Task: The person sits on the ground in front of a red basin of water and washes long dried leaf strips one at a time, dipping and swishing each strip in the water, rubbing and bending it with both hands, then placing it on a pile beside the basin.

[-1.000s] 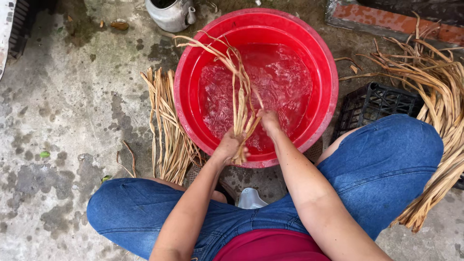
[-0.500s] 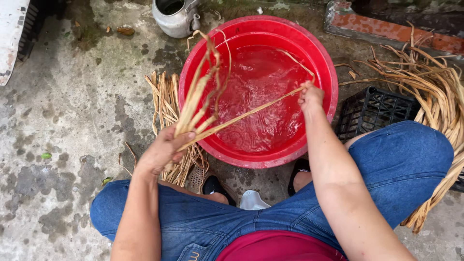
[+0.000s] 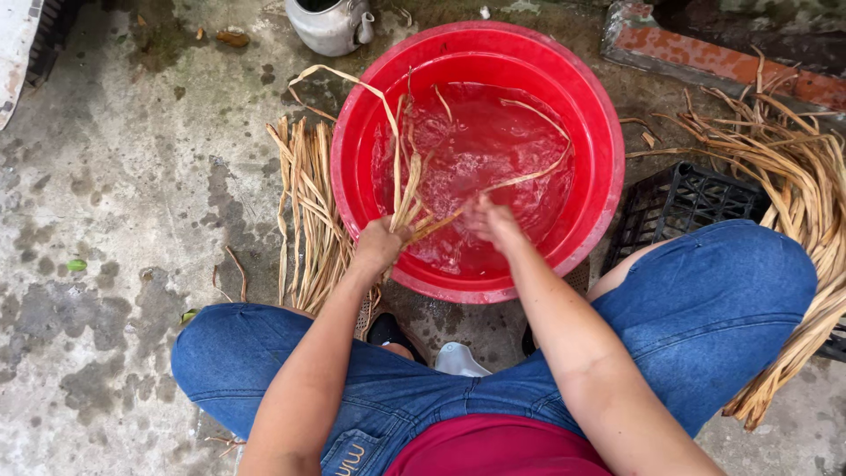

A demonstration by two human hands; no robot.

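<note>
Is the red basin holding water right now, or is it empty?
Holding water: the red basin shows a rippled, foamy surface partway up its wall, with dried strips dipping into it from the left hand.

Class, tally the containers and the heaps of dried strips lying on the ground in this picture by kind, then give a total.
Red basin: 1
Metal kettle: 1
Black crate: 1
Heaps of dried strips on the ground: 2, left and right
Total: 5

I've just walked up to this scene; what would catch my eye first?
The big round red plastic basin of water sits in the middle on the wet concrete floor. At its near rim the left hand has a grip on a bundle of long tan dried plant strips, with the right hand beside it. More dried strips are heaped at the right.
</note>
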